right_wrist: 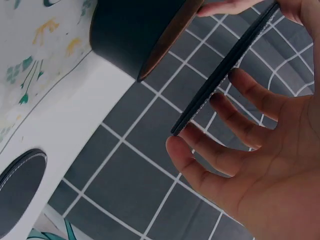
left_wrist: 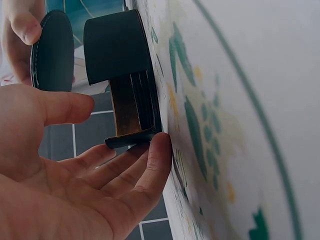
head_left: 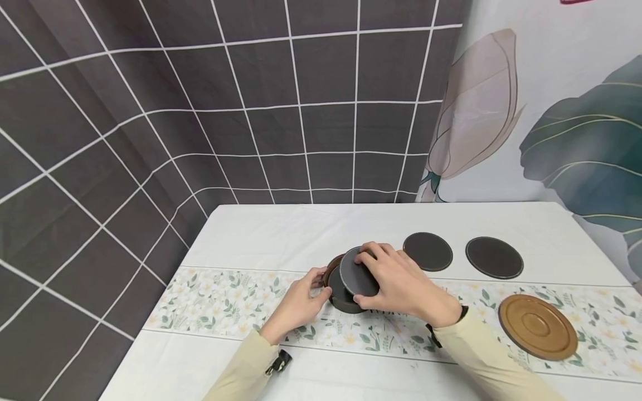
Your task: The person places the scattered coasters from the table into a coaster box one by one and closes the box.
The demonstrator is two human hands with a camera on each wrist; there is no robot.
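A dark, white-gridded curtain [head_left: 321,72] hangs behind a white surface [head_left: 190,348] with a floral band. The left hand [head_left: 299,301], fingers spread, touches a round dark holder [head_left: 346,306]; whether its thumb touches too is hard to tell. The right hand [head_left: 401,281] grips a tilted grey disc [head_left: 355,279] over the holder. Rightward lie a brown disc [head_left: 538,327] and two dark discs [head_left: 494,257].

From my end I count two hands, the left hand [head_left: 301,303] and the right hand [head_left: 401,283]; two sleeves [head_left: 246,368] [head_left: 489,356]; one table [head_left: 170,356]; one holder [head_left: 347,306]; one brown disc [head_left: 538,327]; two dark discs [head_left: 428,252] [head_left: 494,257] lying flat; at least one held disc [head_left: 355,280]; and, inside the holder, a stack [head_left: 338,287] whose number I cannot make out
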